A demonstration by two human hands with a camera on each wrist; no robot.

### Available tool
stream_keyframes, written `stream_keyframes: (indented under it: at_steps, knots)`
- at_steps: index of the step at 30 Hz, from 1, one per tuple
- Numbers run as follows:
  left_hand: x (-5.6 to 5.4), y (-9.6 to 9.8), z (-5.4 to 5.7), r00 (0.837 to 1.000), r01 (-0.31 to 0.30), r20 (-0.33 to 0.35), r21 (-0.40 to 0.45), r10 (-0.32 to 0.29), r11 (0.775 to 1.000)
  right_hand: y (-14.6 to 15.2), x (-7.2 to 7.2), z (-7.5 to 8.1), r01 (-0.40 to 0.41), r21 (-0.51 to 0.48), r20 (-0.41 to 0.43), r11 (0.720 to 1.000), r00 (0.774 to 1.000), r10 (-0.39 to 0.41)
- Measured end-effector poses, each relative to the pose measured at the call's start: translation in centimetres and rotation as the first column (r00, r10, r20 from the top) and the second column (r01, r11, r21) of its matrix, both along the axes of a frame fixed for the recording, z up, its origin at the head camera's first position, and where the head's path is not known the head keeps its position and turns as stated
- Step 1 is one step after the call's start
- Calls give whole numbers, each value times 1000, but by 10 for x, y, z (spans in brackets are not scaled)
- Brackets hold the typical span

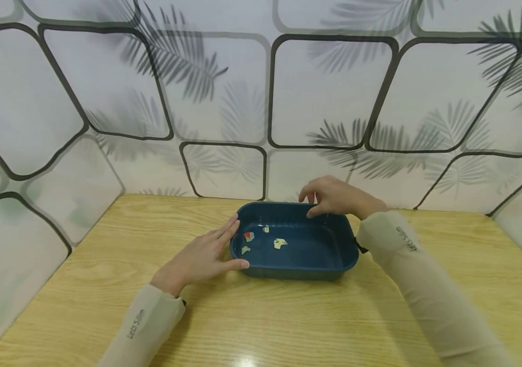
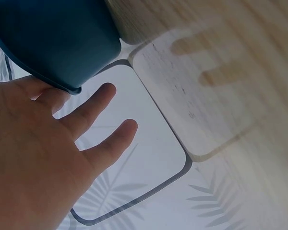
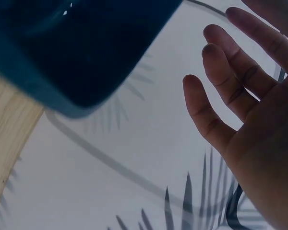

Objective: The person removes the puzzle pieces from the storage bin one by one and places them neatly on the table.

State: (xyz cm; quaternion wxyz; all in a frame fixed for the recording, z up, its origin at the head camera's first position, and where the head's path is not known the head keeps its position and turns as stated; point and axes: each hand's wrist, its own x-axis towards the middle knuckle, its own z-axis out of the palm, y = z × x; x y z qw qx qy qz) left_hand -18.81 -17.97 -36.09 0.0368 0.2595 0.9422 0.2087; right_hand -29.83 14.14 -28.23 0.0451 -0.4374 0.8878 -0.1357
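A dark blue rectangular basin (image 1: 308,255) rests on the wooden table. Several small, irregular, colourful flat pieces lie on its floor toward the left: a red and blue one (image 1: 249,236), a pale yellow one (image 1: 280,243), a small one (image 1: 266,229) and a greenish one (image 1: 245,250). My left hand (image 1: 203,257) touches the basin's left end, fingers spread along the rim, thumb at the near left corner. Over the far right rim is my right hand (image 1: 329,196), its fingers loosely bent. In the right wrist view, no object shows among the right fingers (image 3: 218,79).
The light wooden table (image 1: 261,321) meets a pale backdrop (image 1: 224,117) right behind the basin. Black outlines and grey fern leaves pattern that backdrop, which also stands along the left and right sides. Beige sleeves (image 1: 426,275) cover both forearms.
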Motion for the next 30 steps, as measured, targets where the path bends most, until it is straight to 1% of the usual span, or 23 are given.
stream_keyframes:
  at_steps: [6, 10, 15, 19, 24, 26, 30]
  knots:
    - [-1, 2, 0, 1000, 7, -7, -3, -7, 1000, -17, -1, -14, -25, 15, 13, 1000, 1000, 25]
    - [-1, 0, -1, 1000, 3, -11, -9, -3, 1000, -27, -1, -23, -70, 27, 18, 997, 997, 70]
    - [-1, -1, -1, 1000, 5, -22, -10, -6, 1000, -38, 2, -27, -88, 47, 32, 995, 996, 87]
    - [-1, 0, 0, 1000, -1, -19, -11, 1, 1000, -44, 3, -31, -101, 75, 62, 992, 993, 96]
    - [-1, 0, 0, 1000, 0, -12, -7, 0, 1000, -50, 2, -40, -120, 113, 131, 986, 986, 105]
    - [-1, 0, 0, 1000, 6, -16, 0, -6, 1000, -52, 3, -43, -109, 125, 162, 986, 983, 89]
    - [-1, 0, -1, 1000, 5, -16, 2, -5, 1000, -56, 3, -50, -91, 153, 190, 984, 980, 61]
